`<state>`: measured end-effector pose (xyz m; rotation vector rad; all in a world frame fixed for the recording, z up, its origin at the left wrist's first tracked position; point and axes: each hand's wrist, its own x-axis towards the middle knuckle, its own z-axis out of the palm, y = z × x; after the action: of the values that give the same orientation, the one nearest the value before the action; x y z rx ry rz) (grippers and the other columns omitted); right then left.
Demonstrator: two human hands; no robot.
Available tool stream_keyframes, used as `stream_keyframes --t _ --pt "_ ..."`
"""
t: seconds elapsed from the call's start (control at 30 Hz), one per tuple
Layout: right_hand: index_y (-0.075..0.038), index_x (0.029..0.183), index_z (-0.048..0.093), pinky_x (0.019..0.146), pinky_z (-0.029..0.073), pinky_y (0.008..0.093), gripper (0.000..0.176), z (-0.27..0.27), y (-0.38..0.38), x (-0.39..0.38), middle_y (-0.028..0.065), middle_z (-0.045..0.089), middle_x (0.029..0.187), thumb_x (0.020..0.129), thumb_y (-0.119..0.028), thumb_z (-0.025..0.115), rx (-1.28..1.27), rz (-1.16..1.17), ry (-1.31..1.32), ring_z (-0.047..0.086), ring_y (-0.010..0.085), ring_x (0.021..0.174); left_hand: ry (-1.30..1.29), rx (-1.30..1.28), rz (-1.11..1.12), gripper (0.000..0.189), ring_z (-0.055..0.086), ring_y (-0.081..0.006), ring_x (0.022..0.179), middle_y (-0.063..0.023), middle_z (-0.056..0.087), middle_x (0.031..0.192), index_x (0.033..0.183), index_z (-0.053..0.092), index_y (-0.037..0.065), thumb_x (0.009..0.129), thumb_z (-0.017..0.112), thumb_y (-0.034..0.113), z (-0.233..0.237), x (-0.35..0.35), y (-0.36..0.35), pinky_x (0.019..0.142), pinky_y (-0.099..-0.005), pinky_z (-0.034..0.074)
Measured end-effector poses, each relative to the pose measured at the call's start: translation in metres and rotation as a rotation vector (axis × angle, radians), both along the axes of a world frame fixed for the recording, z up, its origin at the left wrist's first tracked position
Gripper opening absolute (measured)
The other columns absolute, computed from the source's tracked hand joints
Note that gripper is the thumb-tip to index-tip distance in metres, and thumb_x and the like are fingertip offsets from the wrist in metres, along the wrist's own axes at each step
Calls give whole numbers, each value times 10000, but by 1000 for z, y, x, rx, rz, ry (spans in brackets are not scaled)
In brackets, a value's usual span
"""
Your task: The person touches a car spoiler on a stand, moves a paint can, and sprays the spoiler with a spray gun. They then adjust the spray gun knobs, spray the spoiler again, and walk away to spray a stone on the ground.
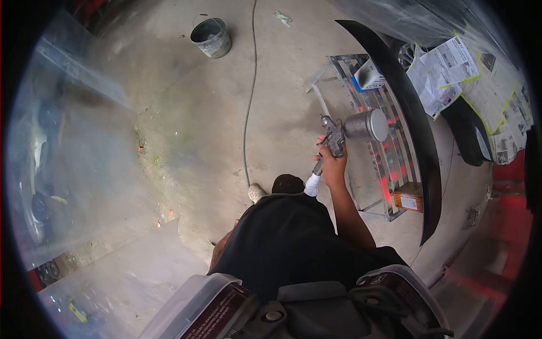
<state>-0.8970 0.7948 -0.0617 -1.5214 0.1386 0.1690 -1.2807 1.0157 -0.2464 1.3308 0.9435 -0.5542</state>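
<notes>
My right hand [332, 161] is wrapped round the handle of a metal spray gun [334, 137], which has a round grey cup [367, 125] on its right side. White wrapping [312, 185] covers the part below the handle. Just to the right of the cup, a long curved black panel [415, 130] lies over a metal rack [361, 107]. The gun and panel are apart. My left arm [221, 248] shows only in part beside my dark clothing, and my left hand is hidden.
A bucket [212, 39] stands at the upper left of the floor. A hose [249, 101] runs down the floor to my shoe [256, 192]. Boxes [409, 198] rest on the rack. Masking paper [449, 62] covers a surface at right. Plastic sheeting [73, 141] hangs at left.
</notes>
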Motion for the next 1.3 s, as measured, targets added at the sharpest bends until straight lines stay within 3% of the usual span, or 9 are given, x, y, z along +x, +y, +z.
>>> stream_keyframes --t 0.27,0.4,0.5,0.6,0.7,0.83,0.9,1.07,1.3 --pt "-34 1243 570 616 583 305 354 4 90 58 81 651 1130 892 15 576 24 -6 -16 646 161 990 -453 -12 -450 733 492 -291 1342 -236 515 1427 1521 349 54 1008 452 566 54 165 109 1128 -371 356" --pt "-24 1302 523 623 594 291 414 -12 133 119 98 631 1171 895 28 579 21 71 3 634 167 1007 -232 -245 -153 772 497 -328 1336 -238 496 1448 1539 309 56 1004 429 600 132 300 135 1132 -362 351" --pt "-14 1315 514 627 591 287 433 -17 178 184 105 630 1184 889 42 568 59 63 40 635 166 1010 -207 -184 -289 792 472 -344 1356 -238 452 1484 1534 317 54 987 464 607 106 368 161 1141 -378 342" --pt "-9 1321 510 645 592 284 450 -6 218 266 109 629 1205 878 51 565 62 123 47 638 166 1009 -489 78 -549 790 425 -371 1388 -255 414 1503 1523 338 49 974 496 595 38 386 200 1145 -412 345" --pt "-27 1330 517 652 585 276 465 7 244 338 92 632 1206 874 53 559 62 218 -10 639 156 979 -60 368 -294 786 384 -395 1408 -259 380 1520 1500 373 38 957 523 587 26 413 236 1151 -444 342" --pt "-21 1394 487 694 561 287 540 44 276 416 73 647 1181 862 44 553 -36 372 -108 635 137 963 86 566 -245 690 462 -410 1341 -247 505 1417 1440 451 26 941 615 474 74 477 295 1112 -456 389" --pt "-39 1431 465 702 539 271 598 46 290 450 65 652 1180 848 56 553 -154 491 -208 632 125 939 -170 715 -242 627 506 -400 1300 -243 555 1354 1398 491 14 908 696 346 86 532 321 1082 -452 420" --pt "-55 1446 458 1050 419 362 638 36 346 516 213 585 1348 822 9 568 -296 829 -286 587 322 1244 -742 773 -170 647 511 -364 1301 -193 549 1371 1392 501 53 838 785 230 218 755 360 1069 -433 426" --pt "-33 1375 521 954 480 418 576 8 428 599 225 628 1187 806 -10 606 -315 981 -224 620 389 1106 -1073 891 -577 774 554 -354 1226 -158 535 1363 1399 499 91 736 850 279 324 946 432 1010 -439 476"
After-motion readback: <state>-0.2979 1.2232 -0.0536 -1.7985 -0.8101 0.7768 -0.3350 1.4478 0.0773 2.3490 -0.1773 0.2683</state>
